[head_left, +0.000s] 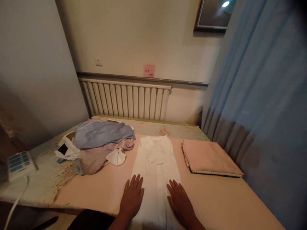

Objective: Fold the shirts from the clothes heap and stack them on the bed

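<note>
A white shirt (155,179) lies lengthwise in front of me, its sides turned in to a long narrow strip and its collar at the far end. My left hand (132,195) rests flat near its left edge, fingers stretched out. On the opposite edge, my right hand (179,199) lies flat too, with the fingers pointing away from me. Neither hand grips the cloth. Under the shirt is a pink cloth (96,188) spread over the table. The near end of the shirt runs out of the bottom of the view.
A loose heap of clothes (103,135) sits at the left. To the right is a neat stack of folded cloth (213,156). A white power strip (21,164) with a cable stands at the left edge. Behind are a radiator (129,100) and a blue curtain (259,105).
</note>
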`<state>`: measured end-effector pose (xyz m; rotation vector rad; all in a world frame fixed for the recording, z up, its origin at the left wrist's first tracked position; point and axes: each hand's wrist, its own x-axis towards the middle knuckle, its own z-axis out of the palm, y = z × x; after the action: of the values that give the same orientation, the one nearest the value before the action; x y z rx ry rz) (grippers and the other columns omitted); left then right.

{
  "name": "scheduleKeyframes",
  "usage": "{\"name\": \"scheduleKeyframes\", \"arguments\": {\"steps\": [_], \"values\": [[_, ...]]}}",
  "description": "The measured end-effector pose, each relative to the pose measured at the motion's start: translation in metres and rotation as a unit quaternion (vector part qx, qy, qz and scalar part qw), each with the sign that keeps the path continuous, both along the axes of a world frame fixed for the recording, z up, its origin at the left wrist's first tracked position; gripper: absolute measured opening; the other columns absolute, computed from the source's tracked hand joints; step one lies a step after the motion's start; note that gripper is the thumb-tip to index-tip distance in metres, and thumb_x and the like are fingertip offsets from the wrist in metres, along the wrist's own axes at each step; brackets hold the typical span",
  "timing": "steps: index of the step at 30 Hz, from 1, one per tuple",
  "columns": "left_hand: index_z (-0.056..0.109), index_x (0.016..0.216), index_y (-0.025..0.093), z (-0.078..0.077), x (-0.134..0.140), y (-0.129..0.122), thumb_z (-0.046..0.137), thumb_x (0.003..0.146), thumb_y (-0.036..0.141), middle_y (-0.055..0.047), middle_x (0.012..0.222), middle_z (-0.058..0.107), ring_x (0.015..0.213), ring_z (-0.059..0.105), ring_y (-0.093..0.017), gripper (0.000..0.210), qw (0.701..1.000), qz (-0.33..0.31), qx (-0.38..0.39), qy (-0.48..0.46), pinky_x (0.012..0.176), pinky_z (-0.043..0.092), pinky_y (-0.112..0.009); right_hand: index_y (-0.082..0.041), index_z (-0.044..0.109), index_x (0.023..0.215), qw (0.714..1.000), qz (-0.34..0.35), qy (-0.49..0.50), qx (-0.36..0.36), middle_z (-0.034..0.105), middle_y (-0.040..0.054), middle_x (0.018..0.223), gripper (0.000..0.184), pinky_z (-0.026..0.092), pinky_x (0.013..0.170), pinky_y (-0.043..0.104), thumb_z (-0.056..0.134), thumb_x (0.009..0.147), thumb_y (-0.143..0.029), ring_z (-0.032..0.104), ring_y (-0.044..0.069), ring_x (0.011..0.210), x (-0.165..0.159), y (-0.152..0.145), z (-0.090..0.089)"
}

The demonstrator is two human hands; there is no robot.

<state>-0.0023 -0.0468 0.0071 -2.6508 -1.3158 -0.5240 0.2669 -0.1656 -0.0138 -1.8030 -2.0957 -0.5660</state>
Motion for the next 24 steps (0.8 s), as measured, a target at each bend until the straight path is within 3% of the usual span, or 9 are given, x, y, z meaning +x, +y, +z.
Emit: {"name": "scheduleKeyframes", "arguments": {"steps": [12, 19, 24], "values": [[0.047, 0.14, 0.025, 0.004, 0.002, -0.001, 0.034, 0.095, 0.035, -0.006, 0.148, 0.046, 0.138, 0.038, -0.029, 0.048, 1.0, 0.0, -0.011, -0.006, 0.112, 0.029, -0.054, -0.025, 0.038, 0.145, 0.998, 0.05, -0.032, -0.039, 0.038, 0.0042, 0.151, 0.063, 0.036, 0.107, 0.045, 0.056, 0.085, -0.029, 0.041, 0.028, 0.135, -0.009, -0.042, -0.011], [0.047, 0.141, 0.024, 0.004, 0.002, -0.001, 0.034, 0.095, 0.034, -0.006, 0.149, 0.045, 0.139, 0.036, -0.028, 0.048, 1.0, 0.004, -0.011, 0.005, 0.112, 0.028, -0.053, -0.017, 0.037, 0.146, 0.989, 0.101, -0.104, 0.028, 0.053, 0.0113, 0.139, 0.074, 0.045, 0.095, 0.045, 0.055, 0.085, -0.055, 0.053, 0.031, 0.123, -0.006, -0.06, -0.029], [0.047, 0.141, 0.023, 0.004, 0.002, 0.0, 0.035, 0.095, 0.034, -0.006, 0.149, 0.044, 0.139, 0.036, -0.028, 0.049, 1.0, 0.006, -0.017, 0.007, 0.112, 0.028, -0.054, -0.022, 0.035, 0.147, 0.994, 0.088, -0.049, 0.035, 0.054, 0.0078, 0.139, 0.065, 0.043, 0.097, 0.042, 0.054, 0.089, -0.044, 0.054, 0.028, 0.124, -0.006, -0.055, -0.031]]}}
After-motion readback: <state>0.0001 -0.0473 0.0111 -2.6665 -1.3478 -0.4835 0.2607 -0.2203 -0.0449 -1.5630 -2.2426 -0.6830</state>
